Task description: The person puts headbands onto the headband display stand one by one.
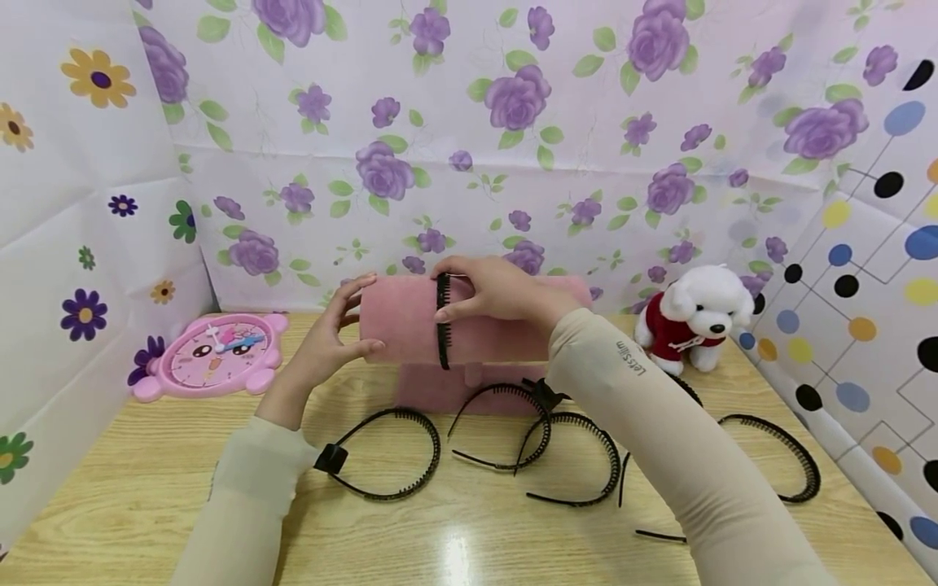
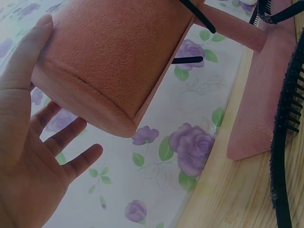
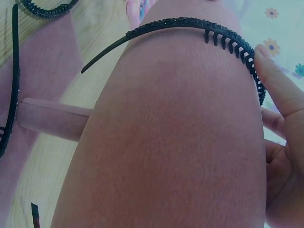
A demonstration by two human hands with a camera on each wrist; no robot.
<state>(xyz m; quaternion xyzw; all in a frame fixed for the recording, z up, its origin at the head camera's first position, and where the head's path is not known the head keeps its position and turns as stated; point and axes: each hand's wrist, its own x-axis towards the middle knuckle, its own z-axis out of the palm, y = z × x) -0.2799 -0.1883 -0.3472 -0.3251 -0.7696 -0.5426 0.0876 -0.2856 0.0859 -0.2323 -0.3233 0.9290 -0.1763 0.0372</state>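
A black toothed headband (image 1: 444, 325) arches over the pink padded roll (image 1: 403, 313), its two thin ends hanging below the roll in the left wrist view. My right hand (image 1: 498, 289) grips this headband (image 3: 190, 23) from above, thumb on its front and fingers toward the back. In the right wrist view, the thumb of my right hand (image 3: 285, 114) touches the band's edge. My left hand (image 1: 326, 334) holds the roll's left end between thumb and fingers. Seen from the left wrist, some fingers of my left hand (image 2: 42, 147) spread beside the roll's end (image 2: 85, 102).
Several black headbands lie on the table, one with a bow (image 1: 332, 458) at front left, others around the roll's pink base (image 1: 421, 391) and at right (image 1: 806, 468). A pink clock (image 1: 212, 358) stands at left; a white toy dog (image 1: 692, 317) sits at right.
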